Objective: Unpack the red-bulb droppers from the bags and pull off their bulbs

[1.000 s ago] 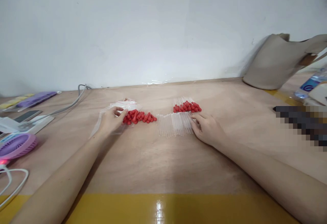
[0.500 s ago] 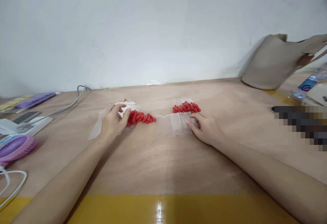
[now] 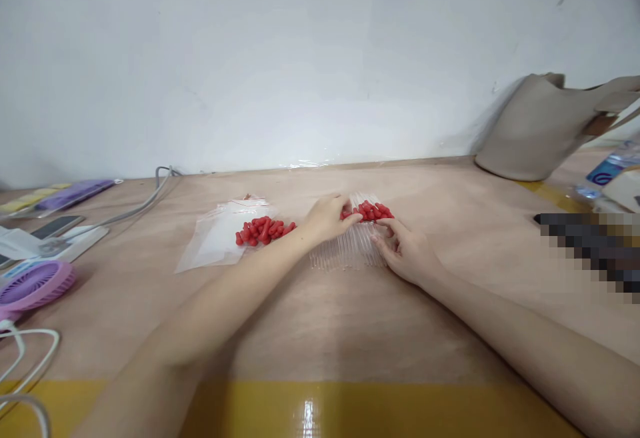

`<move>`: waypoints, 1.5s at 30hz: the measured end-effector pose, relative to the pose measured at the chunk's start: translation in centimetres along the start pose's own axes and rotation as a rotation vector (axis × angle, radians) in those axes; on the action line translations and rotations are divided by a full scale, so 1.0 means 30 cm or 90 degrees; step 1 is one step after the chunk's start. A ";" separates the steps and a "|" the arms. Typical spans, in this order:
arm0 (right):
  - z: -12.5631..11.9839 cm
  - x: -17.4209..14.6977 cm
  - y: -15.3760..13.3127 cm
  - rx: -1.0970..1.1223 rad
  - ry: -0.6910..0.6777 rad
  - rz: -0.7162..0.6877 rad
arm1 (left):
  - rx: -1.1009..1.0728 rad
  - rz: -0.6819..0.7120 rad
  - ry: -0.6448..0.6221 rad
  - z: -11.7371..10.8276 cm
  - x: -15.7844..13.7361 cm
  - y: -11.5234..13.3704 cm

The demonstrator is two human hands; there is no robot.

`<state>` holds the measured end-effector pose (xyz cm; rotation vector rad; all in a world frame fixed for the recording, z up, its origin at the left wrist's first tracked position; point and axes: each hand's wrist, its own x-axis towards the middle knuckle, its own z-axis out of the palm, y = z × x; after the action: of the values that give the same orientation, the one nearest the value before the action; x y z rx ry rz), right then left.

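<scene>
Red rubber bulbs lie grouped on the right, with clear thin tubes showing behind them. In front, more clear straight tubes lie side by side. My left hand is over the left end of that group, thumb and fingers closing round a red bulb; its far fingers are partly hidden. My right hand rests at the right of the front tubes, finger and thumb curled at a tube end. A loose pile of red bulbs sits left of my left forearm, beside a clear plastic bag.
At the left are a purple fan, a phone, white cables and packed purple items. A beige bag leans on the wall at right, near a bottle. Yellow tape runs along the front.
My left hand has moved right from the loose red pile to the red bulbs by the tubes, uncovering the plastic bag. My right hand has stayed at the tubes' right side.
</scene>
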<state>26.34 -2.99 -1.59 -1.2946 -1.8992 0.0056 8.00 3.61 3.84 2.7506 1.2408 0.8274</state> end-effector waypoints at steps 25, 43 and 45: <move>-0.010 0.012 -0.010 0.007 0.133 -0.083 | 0.025 0.033 0.093 -0.027 -0.131 0.047; -0.014 -0.013 -0.095 -0.051 -0.013 -0.372 | 0.034 0.177 0.069 -0.069 -0.350 -0.059; 0.001 -0.018 -0.099 -0.041 -0.006 -0.370 | 0.022 0.179 0.061 -0.070 -0.355 -0.059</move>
<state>24.10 -4.78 -0.68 -0.7402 -2.2326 -0.3510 -0.03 -3.04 0.36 2.9900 0.8986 0.9765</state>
